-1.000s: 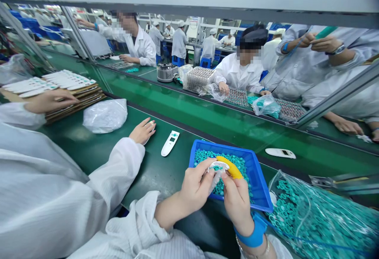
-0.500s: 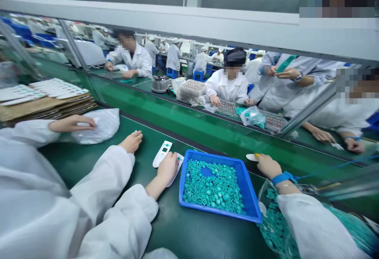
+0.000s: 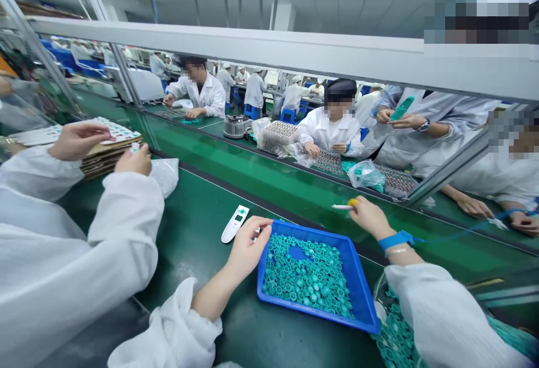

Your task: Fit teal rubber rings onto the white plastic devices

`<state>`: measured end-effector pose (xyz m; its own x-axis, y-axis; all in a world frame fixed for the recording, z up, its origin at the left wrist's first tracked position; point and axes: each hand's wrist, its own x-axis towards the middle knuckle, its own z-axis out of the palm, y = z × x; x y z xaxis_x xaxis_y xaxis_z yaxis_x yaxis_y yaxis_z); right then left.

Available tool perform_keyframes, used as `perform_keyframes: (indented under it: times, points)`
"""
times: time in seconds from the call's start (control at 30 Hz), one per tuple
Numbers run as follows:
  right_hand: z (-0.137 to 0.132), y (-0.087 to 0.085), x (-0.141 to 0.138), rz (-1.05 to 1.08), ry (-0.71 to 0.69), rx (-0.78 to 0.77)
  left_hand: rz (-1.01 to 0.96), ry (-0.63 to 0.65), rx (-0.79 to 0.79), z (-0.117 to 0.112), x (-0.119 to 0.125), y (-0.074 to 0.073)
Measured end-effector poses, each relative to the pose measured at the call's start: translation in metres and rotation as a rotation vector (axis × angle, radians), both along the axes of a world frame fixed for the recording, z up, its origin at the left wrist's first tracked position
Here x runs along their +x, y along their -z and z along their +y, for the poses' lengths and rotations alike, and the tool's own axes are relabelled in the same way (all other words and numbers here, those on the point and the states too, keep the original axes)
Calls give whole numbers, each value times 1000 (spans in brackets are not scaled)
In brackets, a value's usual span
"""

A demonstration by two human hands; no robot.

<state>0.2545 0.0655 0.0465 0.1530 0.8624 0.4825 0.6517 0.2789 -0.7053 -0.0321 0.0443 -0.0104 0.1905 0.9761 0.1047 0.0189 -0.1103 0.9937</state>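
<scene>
A blue tray (image 3: 360,289) full of small teal rings (image 3: 307,278) lies on the green bench in front of me. My left hand (image 3: 248,244) hovers at the tray's left rim with thumb and fingers curled together; a white sliver shows beside them, and what they hold is hidden. A white handheld device (image 3: 234,223) lies just left of that hand. Beyond the tray's far right corner, my right hand (image 3: 370,217) pinches a thin white part with a yellow piece (image 3: 344,206) over the belt. A blue wrist strap (image 3: 396,239) circles that wrist.
A co-worker in a white coat at my left has both hands (image 3: 135,160) at a cardboard stack with white sheets (image 3: 107,149). A plastic bag (image 3: 167,174) lies beside it. A bag of teal rings (image 3: 391,340) sits at bottom right. More workers sit across the green conveyor (image 3: 295,183).
My hands parted: the left went down beside the white device, then rose to the tray rim. The right carried the white and yellow part out over the belt. The co-worker's hands moved to the cardboard stack.
</scene>
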Motion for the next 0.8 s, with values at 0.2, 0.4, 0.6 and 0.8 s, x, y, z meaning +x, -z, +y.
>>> perform_keyframes:
  times: [0.2, 0.4, 0.6, 0.8]
  points:
    - [-28, 10, -63, -333, -548, -116, -407, 277, -390, -4, 39, -8]
    - [-38, 50, -50, -507, -357, -293, -556, 195, -565, -5, 31, 2]
    - [-20, 84, -39, -780, -339, -603, -538, 184, -588, -10, 23, 3]
    - [-27, 87, -46, -809, -359, -666, -522, 178, -572, -12, 21, 1]
